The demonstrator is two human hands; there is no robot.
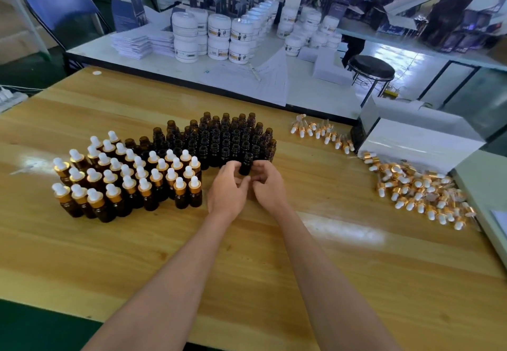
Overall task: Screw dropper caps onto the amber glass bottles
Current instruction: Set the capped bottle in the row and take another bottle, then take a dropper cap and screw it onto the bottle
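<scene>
I see the held bottle point(246, 162) upright between both hands, just in front of the block of bottles near the middle of the desk point(247, 254). Its mouth is bare, with no cap on it, and its lower half is hidden behind the fingers. The left hand point(227, 190) curls its fingers against the bottle's left side and the right hand point(269, 183) curls in from the right, so each grip is pinching the same bottle. I cannot tell if the right palm hides anything else.

Directly behind the hands stand the uncapped bottles point(227, 139), dark amber and packed closely in rows with open necks. To their left, touching that block, are the capped bottles point(129, 180), each with a gold collar and a white rubber bulb.

On the right side of the desk lies a loose heap of dropper caps point(417, 191), gold and white, well apart from the hands. A thinner line of caps point(319, 131) lies farther back, near the far edge. Between the two lots sits a white box point(419, 142), tilted on the desk's right corner.

Beyond the wooden desk is a white desk point(153, 60) carrying stacked white jars point(219, 35) and paper stacks. A black stool point(371, 68) stands to its right, and a blue chair point(60, 2) at the far left.
</scene>
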